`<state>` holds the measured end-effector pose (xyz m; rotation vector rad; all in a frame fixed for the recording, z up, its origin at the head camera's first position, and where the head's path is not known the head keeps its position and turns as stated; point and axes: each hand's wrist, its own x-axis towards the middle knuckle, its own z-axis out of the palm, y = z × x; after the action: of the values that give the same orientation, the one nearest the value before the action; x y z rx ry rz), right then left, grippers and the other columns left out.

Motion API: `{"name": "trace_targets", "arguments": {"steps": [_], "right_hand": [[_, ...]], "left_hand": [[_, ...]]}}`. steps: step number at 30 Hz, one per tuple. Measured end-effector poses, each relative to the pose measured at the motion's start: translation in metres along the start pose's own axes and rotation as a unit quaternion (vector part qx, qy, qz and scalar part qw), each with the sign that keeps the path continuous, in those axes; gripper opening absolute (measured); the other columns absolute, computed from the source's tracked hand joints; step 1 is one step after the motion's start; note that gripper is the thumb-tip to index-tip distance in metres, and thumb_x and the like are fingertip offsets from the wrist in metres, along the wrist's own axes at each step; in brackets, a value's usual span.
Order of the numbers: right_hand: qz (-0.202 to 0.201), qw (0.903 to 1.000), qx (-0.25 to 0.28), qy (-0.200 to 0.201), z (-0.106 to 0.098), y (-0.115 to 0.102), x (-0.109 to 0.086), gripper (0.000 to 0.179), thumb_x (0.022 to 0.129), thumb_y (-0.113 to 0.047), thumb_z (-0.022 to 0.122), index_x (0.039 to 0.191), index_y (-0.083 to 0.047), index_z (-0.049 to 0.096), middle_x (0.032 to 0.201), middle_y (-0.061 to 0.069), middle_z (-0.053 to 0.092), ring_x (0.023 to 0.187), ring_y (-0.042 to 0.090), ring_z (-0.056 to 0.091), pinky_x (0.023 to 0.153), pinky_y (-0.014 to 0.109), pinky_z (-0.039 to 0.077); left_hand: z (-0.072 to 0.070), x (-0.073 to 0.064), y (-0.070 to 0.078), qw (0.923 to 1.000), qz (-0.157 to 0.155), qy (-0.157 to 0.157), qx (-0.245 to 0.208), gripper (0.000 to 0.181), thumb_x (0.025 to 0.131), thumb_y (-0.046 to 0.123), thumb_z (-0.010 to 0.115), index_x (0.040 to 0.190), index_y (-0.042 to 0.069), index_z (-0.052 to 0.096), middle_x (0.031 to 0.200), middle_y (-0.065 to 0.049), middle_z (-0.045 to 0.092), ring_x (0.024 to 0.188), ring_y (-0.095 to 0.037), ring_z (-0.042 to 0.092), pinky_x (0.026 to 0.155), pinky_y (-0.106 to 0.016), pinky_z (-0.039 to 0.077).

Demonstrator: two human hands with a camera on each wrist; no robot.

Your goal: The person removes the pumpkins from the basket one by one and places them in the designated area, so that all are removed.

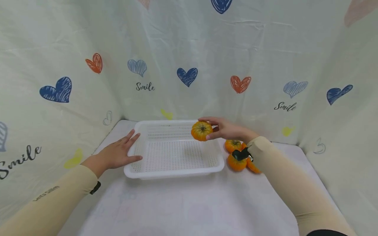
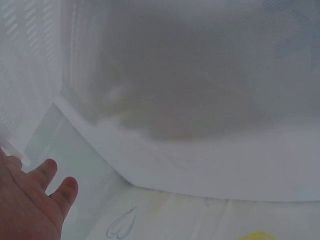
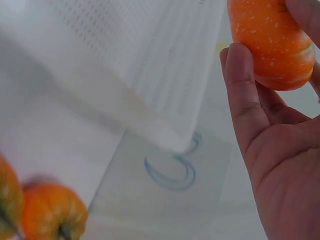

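My right hand (image 1: 225,128) pinches a small orange pumpkin (image 1: 202,131) between thumb and fingers, over the back right part of a white plastic basket (image 1: 174,171). In the right wrist view the speckled orange side of this pumpkin (image 3: 270,45) shows between the thumb and fingertips. The left hand (image 1: 119,154), fingers spread and straight, lies at the basket's left rim. Only part of that left hand (image 2: 35,200) appears in the left wrist view, beside the slotted basket wall (image 2: 30,55). Inside, the basket's perforated floor is bare.
Several more small pumpkins (image 1: 237,163) sit together on the white table (image 1: 183,206), just right of the basket and partly hidden by the right wrist. A pale curtain (image 1: 212,46) printed with hearts and "Smile" hangs behind and at both sides.
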<state>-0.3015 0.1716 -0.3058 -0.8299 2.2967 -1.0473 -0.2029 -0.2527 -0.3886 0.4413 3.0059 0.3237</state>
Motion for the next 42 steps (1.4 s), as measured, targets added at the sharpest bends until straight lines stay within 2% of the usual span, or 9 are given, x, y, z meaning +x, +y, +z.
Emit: {"name": "trace_targets", "arguments": {"steps": [4, 8, 13, 17, 22, 25, 30, 35, 42], "right_hand": [[-0.004, 0.9996, 0.006, 0.028, -0.016, 0.01, -0.03, 0.072, 0.092, -0.02, 0.073, 0.155, -0.025, 0.037, 0.148, 0.006, 0.045, 0.123, 0.035, 0.053, 0.099, 0.046, 0.048], [0.017, 0.9978, 0.002, 0.064, -0.028, 0.028, -0.063, 0.072, 0.093, -0.026, 0.072, 0.155, -0.03, 0.035, 0.156, 0.005, 0.034, 0.138, 0.04, 0.037, 0.105, 0.06, 0.039], [0.05, 0.9935, 0.0, 0.102, -0.036, 0.058, -0.104, 0.073, 0.093, -0.031, 0.072, 0.155, -0.032, 0.034, 0.159, 0.01, 0.028, 0.142, 0.045, 0.027, 0.102, 0.064, 0.039], [0.055, 0.9896, 0.001, 0.133, -0.036, 0.082, -0.131, 0.075, 0.093, -0.031, 0.071, 0.157, -0.027, 0.031, 0.16, 0.014, 0.026, 0.142, 0.047, 0.026, 0.1, 0.065, 0.04], [0.081, 0.9825, 0.022, 0.166, -0.032, 0.105, -0.16, 0.078, 0.096, -0.032, 0.068, 0.16, -0.026, 0.024, 0.159, 0.021, 0.025, 0.133, 0.046, 0.042, 0.099, 0.069, 0.037], [0.089, 0.9793, 0.037, 0.178, -0.03, 0.117, -0.175, 0.078, 0.097, -0.03, 0.066, 0.16, -0.024, 0.021, 0.158, 0.023, 0.025, 0.126, 0.039, 0.052, 0.099, 0.062, 0.043], [0.101, 0.9756, 0.059, 0.186, -0.025, 0.138, -0.198, 0.078, 0.099, -0.027, 0.063, 0.161, -0.022, 0.016, 0.158, 0.026, 0.02, 0.118, 0.029, 0.06, 0.09, 0.038, 0.055], [0.138, 0.9675, 0.074, 0.198, -0.018, 0.158, -0.213, 0.081, 0.099, -0.031, 0.063, 0.162, -0.021, 0.012, 0.157, 0.032, 0.014, 0.116, 0.034, 0.06, 0.09, 0.037, 0.055], [0.168, 0.9613, 0.07, 0.207, -0.012, 0.181, -0.225, 0.087, 0.098, -0.034, 0.065, 0.161, -0.014, 0.01, 0.156, 0.035, 0.011, 0.128, 0.05, 0.044, 0.092, 0.046, 0.053]], "left_hand": [[-0.003, -0.001, 0.002, 1.0, 0.0, 0.001, 0.004, 0.095, 0.093, 0.063, 0.053, 0.159, 0.005, 0.018, 0.164, -0.022, 0.007, 0.141, -0.051, 0.026, 0.107, -0.064, 0.032], [-0.001, -0.002, 0.0, 1.0, -0.004, -0.002, 0.006, 0.096, 0.093, 0.065, 0.052, 0.16, 0.007, 0.016, 0.165, -0.02, 0.005, 0.142, -0.049, 0.025, 0.107, -0.064, 0.032], [0.002, 0.0, -0.002, 1.0, -0.001, 0.0, 0.007, 0.097, 0.092, 0.066, 0.051, 0.16, 0.006, 0.016, 0.165, -0.02, 0.005, 0.142, -0.049, 0.026, 0.106, -0.064, 0.033], [0.002, 0.0, 0.0, 1.0, 0.001, 0.003, 0.007, 0.096, 0.092, 0.065, 0.052, 0.159, 0.006, 0.017, 0.165, -0.02, 0.006, 0.142, -0.05, 0.026, 0.106, -0.064, 0.034], [0.001, -0.001, 0.002, 0.9999, 0.003, 0.008, 0.006, 0.096, 0.092, 0.065, 0.053, 0.159, 0.005, 0.019, 0.164, -0.021, 0.008, 0.141, -0.05, 0.027, 0.106, -0.063, 0.034], [-0.001, -0.002, 0.004, 0.9999, 0.003, 0.007, 0.009, 0.096, 0.092, 0.066, 0.052, 0.159, 0.005, 0.019, 0.164, -0.022, 0.008, 0.141, -0.049, 0.027, 0.106, -0.062, 0.034], [-0.001, -0.002, 0.005, 0.9999, 0.006, 0.012, 0.005, 0.093, 0.093, 0.06, 0.056, 0.158, 0.004, 0.02, 0.164, -0.023, 0.009, 0.141, -0.05, 0.028, 0.106, -0.063, 0.034], [-0.001, -0.001, 0.005, 0.9999, 0.004, 0.011, 0.007, 0.094, 0.093, 0.061, 0.056, 0.159, 0.004, 0.02, 0.164, -0.022, 0.009, 0.141, -0.05, 0.028, 0.106, -0.063, 0.035], [-0.002, -0.002, 0.006, 0.9999, 0.003, 0.008, 0.007, 0.094, 0.093, 0.061, 0.056, 0.158, 0.003, 0.02, 0.163, -0.023, 0.009, 0.14, -0.05, 0.029, 0.106, -0.062, 0.034]]}}
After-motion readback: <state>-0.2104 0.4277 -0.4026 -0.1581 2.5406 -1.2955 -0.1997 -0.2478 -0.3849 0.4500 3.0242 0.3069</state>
